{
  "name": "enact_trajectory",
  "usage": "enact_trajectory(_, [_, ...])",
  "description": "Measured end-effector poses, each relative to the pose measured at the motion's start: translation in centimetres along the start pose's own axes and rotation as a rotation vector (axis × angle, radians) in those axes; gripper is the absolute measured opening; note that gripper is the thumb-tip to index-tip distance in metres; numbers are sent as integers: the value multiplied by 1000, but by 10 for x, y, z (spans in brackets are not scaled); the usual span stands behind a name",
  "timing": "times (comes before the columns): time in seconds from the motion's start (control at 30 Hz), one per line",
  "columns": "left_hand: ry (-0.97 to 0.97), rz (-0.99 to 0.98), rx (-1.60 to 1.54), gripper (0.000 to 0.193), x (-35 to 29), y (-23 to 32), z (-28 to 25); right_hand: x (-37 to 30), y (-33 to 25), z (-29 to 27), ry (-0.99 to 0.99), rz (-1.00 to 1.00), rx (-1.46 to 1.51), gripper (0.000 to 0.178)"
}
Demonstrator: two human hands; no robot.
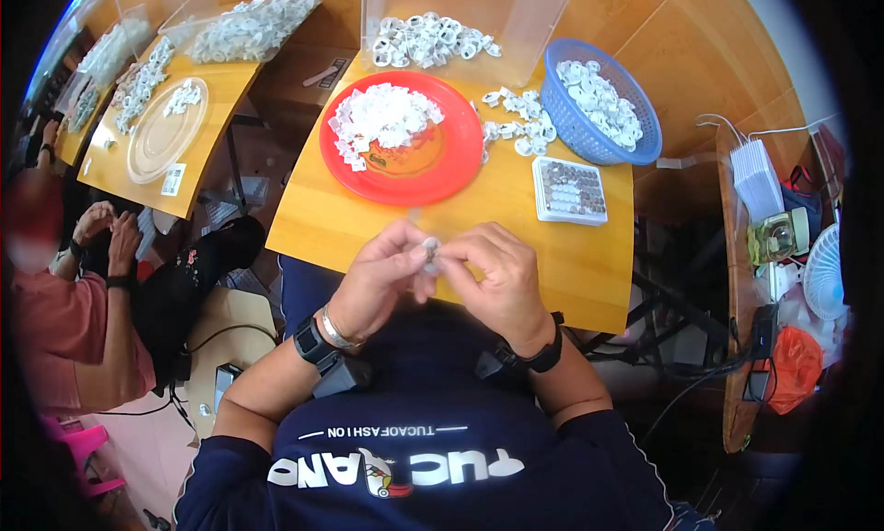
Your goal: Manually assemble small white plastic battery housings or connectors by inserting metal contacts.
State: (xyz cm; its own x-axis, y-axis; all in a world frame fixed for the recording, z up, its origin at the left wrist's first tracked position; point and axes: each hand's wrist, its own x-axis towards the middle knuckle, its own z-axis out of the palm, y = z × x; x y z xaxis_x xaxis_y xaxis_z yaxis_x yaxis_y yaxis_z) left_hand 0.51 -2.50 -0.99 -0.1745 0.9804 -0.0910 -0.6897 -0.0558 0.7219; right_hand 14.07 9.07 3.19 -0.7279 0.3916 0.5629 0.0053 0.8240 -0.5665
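Over the near edge of the yellow table, both hands meet around a small white plastic part (431, 245). My left hand (373, 278) pinches it between thumb and fingers. My right hand (502, 278) is closed in a pinch at the part's right side; whatever its fingertips grip is too small to make out. Just beyond the hands, a red plate (460, 176) carries a heap of small white pieces (391, 116). To the right lies a white tray (571, 218) with rows of small grey and white round pieces.
A blue basket (557, 116) full of white parts stands at the far right, beside loose white parts (523, 130). A clear bin (534, 15) with white ring-like parts is behind. Another person (87, 319) works at a left table (230, 80). A side shelf (732, 282) stands right.
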Motion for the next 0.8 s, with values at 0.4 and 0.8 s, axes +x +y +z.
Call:
enact_trajectory(0.4, [6, -32, 92, 23, -2, -4, 0, -10, 16, 3, -177, 402, 449, 8])
enact_trajectory(0.8, [21, -53, 116, 23, -2, -10, 2, -16, 25, 9, -233, 767, 1024, 16])
